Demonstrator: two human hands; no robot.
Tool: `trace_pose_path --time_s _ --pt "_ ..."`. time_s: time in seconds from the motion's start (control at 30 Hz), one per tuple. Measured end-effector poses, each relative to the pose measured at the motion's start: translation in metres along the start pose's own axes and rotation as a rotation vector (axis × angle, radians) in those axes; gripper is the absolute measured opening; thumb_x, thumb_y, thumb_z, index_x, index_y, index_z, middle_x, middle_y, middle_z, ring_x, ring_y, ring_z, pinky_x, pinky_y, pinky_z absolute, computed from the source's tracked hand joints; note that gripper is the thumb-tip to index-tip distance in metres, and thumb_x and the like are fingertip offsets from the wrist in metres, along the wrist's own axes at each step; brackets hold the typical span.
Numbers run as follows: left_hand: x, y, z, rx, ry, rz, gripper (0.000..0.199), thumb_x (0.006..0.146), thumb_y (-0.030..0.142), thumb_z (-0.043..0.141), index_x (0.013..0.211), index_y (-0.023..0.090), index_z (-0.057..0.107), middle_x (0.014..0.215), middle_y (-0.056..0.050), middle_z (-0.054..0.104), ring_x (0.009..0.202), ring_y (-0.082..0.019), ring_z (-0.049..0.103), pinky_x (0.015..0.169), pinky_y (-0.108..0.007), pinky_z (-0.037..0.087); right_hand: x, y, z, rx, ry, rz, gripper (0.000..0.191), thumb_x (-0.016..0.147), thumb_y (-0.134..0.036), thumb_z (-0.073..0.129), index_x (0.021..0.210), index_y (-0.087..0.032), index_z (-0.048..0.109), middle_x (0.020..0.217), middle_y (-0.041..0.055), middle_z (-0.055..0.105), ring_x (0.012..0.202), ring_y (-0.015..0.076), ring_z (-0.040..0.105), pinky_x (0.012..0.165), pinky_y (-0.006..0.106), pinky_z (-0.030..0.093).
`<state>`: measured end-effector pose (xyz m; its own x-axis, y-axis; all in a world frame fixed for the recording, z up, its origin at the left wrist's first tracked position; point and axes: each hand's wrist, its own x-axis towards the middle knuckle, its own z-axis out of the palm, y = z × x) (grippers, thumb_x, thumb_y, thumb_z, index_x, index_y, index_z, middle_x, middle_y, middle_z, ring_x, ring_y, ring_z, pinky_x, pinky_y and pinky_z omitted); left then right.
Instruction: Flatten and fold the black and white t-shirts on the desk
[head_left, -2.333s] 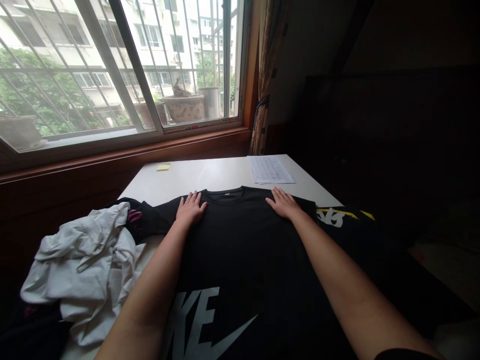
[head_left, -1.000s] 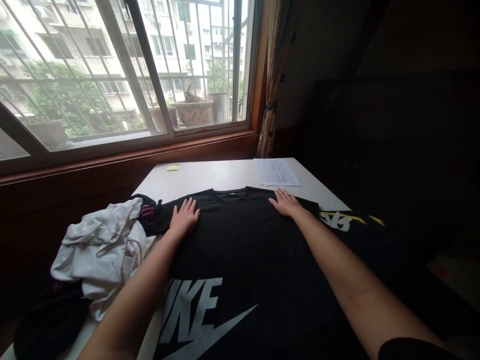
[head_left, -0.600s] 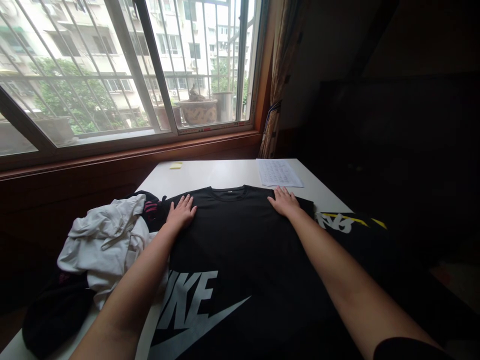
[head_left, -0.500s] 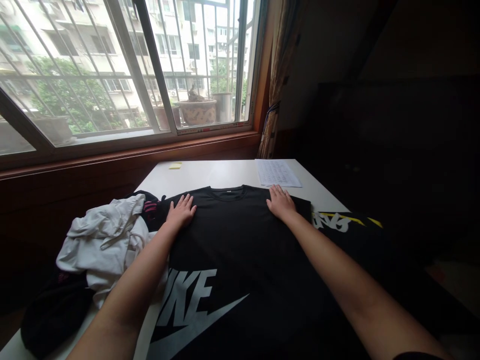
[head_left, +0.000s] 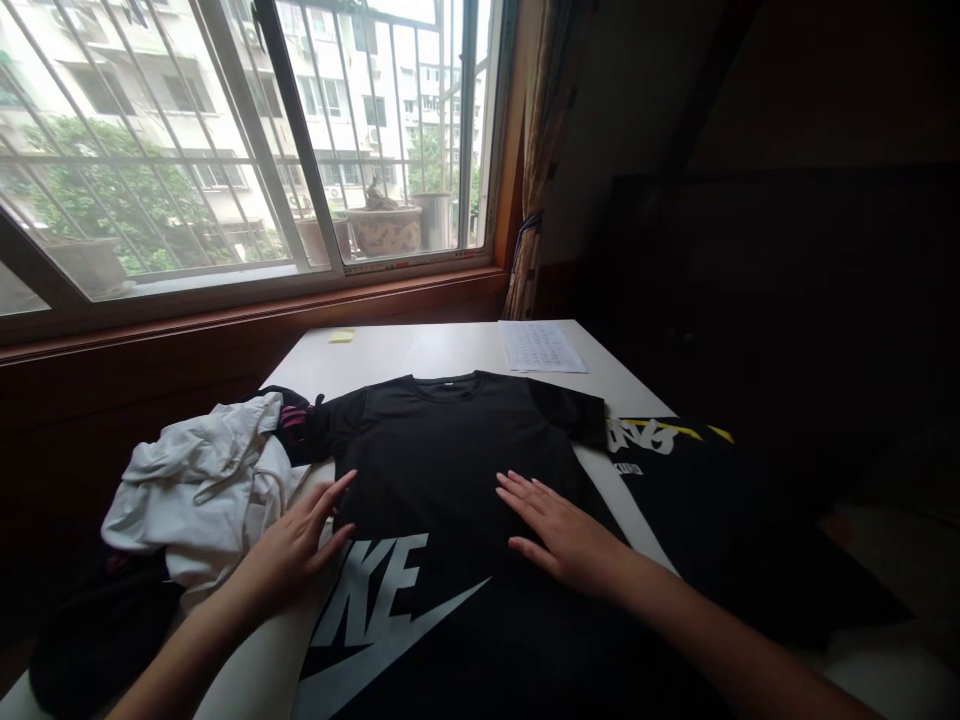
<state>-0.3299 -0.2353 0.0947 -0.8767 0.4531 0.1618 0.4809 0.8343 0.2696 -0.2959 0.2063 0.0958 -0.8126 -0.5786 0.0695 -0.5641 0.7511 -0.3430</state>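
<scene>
A black T-shirt (head_left: pixel 442 460) with large grey letters and a swoosh lies spread on the white table, its collar toward the far side. My left hand (head_left: pixel 304 535) is at the shirt's left edge, fingers apart and holding nothing. Over the right half of the chest is my right hand (head_left: pixel 555 530), its fingers stretched out flat and its thumb apart. Whether either palm touches the cloth I cannot tell. The shirt's lower part runs out of view at the bottom.
On the left, a heap of white cloth (head_left: pixel 202 480) and dark clothes (head_left: pixel 97 630) lies on the white table (head_left: pixel 375 350). Another black garment (head_left: pixel 697 510) with yellow and white print lies at right. A printed sheet (head_left: pixel 541 347) and a yellow note (head_left: pixel 342 336) lie at the far end, below a barred window.
Both hands have drawn back from the shirt's shoulders toward me. My right hand has moved down over the chest, and my left to the shirt's side. The view has shifted slightly.
</scene>
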Motion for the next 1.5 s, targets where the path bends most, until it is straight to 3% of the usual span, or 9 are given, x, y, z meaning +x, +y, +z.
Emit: trace_pose_path --time_s 0.17,0.3,0.4,0.6,0.8,1.03,1.2,1.3,1.5 --pt "-0.066 -0.009 -0.004 0.069 0.005 0.021 0.06 0.096 0.044 0.054 0.155 0.039 0.042 0.127 -0.007 0.07 0.111 -0.027 0.068 0.098 -0.04 0.057 -0.04 -0.018 0.008 0.067 -0.082 0.003 0.068 0.103 -0.053 0.05 0.163 -0.036 0.024 0.17 0.0013 0.02 0.156 0.029 0.021 0.128 0.056 0.022" --pt "-0.084 -0.024 -0.015 0.15 -0.004 -0.039 0.039 0.097 0.045 0.045 0.124 0.038 0.072 0.11 -0.008 0.075 0.099 -0.028 0.071 0.087 -0.043 0.06 -0.059 -0.024 0.016 0.051 -0.067 0.005 0.066 0.102 -0.051 0.051 0.162 -0.038 0.027 0.17 0.0015 0.019 0.156 0.0308 0.02 0.127 0.06 0.02" --pt "-0.088 -0.026 -0.023 0.217 -0.03 -0.077 0.039 0.097 0.047 0.043 0.112 0.035 0.077 0.106 -0.009 0.076 0.099 -0.029 0.072 0.088 -0.048 0.058 -0.073 -0.022 0.017 0.029 -0.064 0.02 0.066 0.102 -0.051 0.051 0.162 -0.04 0.024 0.17 0.0003 0.018 0.157 0.0305 0.019 0.126 0.06 0.021" --pt "-0.069 0.004 -0.014 0.251 -0.034 -0.11 0.044 0.099 0.042 0.042 0.134 0.034 0.067 0.114 -0.008 0.074 0.097 -0.028 0.072 0.084 -0.046 0.057 -0.096 -0.01 0.01 0.0 -0.055 0.051 0.064 0.102 -0.051 0.052 0.16 -0.045 0.026 0.17 -0.0022 0.02 0.156 0.0306 0.022 0.126 0.06 0.021" --pt "-0.052 0.042 0.002 -0.062 -0.003 -0.069 0.036 0.099 0.035 0.045 0.126 0.026 0.066 0.125 -0.009 0.066 0.108 -0.024 0.068 0.093 -0.038 0.055 -0.103 -0.001 0.011 -0.052 -0.015 0.065 0.061 0.103 -0.05 0.05 0.16 -0.042 0.03 0.17 -0.0016 0.022 0.156 0.0296 0.023 0.126 0.057 0.023" --pt "-0.044 0.057 0.002 -0.713 0.011 -0.572 0.048 0.09 0.055 0.051 0.122 0.02 0.05 0.113 -0.012 0.064 0.079 -0.022 0.068 0.067 -0.036 0.06 -0.103 0.001 0.014 -0.077 -0.012 0.049 0.06 0.104 -0.05 0.049 0.161 -0.041 0.03 0.171 -0.0012 0.022 0.156 0.0289 0.023 0.127 0.055 0.023" --pt "-0.034 0.067 -0.011 -1.075 -0.053 -0.725 0.073 0.08 0.061 0.07 0.137 0.025 0.041 0.126 -0.011 0.058 0.084 -0.017 0.065 0.066 -0.028 0.056 -0.104 0.001 0.015 -0.077 -0.009 0.06 0.061 0.104 -0.05 0.049 0.161 -0.041 0.03 0.17 -0.0008 0.023 0.156 0.0289 0.024 0.126 0.056 0.024" --pt "-0.031 0.069 -0.015 -1.228 -0.06 -0.752 0.077 0.082 0.061 0.069 0.145 0.031 0.036 0.108 -0.004 0.062 0.069 -0.012 0.061 0.059 -0.023 0.048 -0.104 0.0 0.015 -0.066 0.0 0.057 0.06 0.104 -0.05 0.049 0.16 -0.04 0.032 0.17 -0.0002 0.025 0.156 0.0292 0.024 0.126 0.056 0.024" --pt "-0.032 0.055 -0.013 -0.969 -0.03 -0.705 0.085 0.078 0.06 0.072 0.147 0.025 0.037 0.104 -0.005 0.065 0.086 -0.022 0.068 0.073 -0.031 0.053 -0.104 0.0 0.015 -0.061 0.012 0.053 0.059 0.103 -0.049 0.05 0.159 -0.04 0.034 0.169 0.0002 0.027 0.156 0.0291 0.025 0.125 0.056 0.025"
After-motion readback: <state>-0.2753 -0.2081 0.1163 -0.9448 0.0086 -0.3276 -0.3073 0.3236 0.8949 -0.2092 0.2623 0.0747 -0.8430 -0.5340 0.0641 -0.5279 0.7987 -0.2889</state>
